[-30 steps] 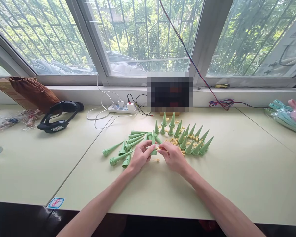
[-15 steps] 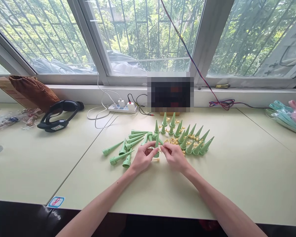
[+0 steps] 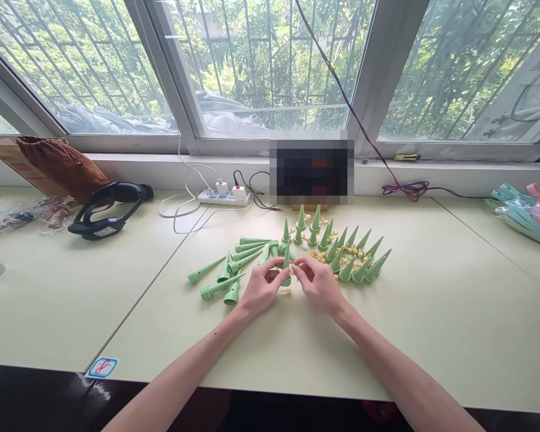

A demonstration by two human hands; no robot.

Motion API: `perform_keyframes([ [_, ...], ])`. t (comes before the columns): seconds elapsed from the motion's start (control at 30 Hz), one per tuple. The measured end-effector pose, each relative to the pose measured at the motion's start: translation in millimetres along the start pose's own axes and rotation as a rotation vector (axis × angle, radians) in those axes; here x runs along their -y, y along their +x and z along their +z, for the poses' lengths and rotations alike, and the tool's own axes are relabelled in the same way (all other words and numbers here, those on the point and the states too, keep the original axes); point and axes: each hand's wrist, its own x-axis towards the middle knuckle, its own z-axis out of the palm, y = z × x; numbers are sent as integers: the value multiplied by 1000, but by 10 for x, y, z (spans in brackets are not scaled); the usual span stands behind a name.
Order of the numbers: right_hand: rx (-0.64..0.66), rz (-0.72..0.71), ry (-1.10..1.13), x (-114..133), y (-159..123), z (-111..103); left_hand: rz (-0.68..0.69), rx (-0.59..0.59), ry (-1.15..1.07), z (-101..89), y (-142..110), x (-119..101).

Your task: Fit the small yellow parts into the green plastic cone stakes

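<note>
My left hand [image 3: 261, 287] is closed around a green plant watering spike [image 3: 287, 257], its point upward. My right hand [image 3: 317, 284] meets the spike's side with fingers pinched; what sits between them is too small to make out, and the fingertips hide it. Just below the spike lies a small yellow valve [image 3: 286, 291]. To the left, several green spikes [image 3: 213, 289] lie in a loose heap, some on their sides. Beyond my right hand, several upright spikes [image 3: 359, 273] with yellow valves in their sides stand close together, and loose yellow valves [image 3: 319, 257] lie among them.
A blurred-out dark box [image 3: 312, 171] stands at the back by the window. A power strip [image 3: 225, 197] with white cables is left of it. Black headgear [image 3: 110, 210] and a brown pouch [image 3: 63, 168] lie far left. Teal and pink plastic items [image 3: 526, 210] are far right.
My right hand's fingers have shifted slightly against the spike's side. The left hand keeps its hold, and the other spikes stay where they were.
</note>
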Motion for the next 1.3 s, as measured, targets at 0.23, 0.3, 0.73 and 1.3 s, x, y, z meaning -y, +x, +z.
perform_keyframes([
  [0.23,47,-228,-124,-25,0,0,-138,-27,-171,-39,35,-17],
  [0.3,58,-253,-159,-28,1,-9,-145,-24,-173,-43,33,-16],
  [0.73,83,-245,-226,-80,13,2,-43,-22,-48,-32,15,-11],
  [1.3,160,-53,-105,-44,-4,-16,-4,52,-78,-51,9,72],
])
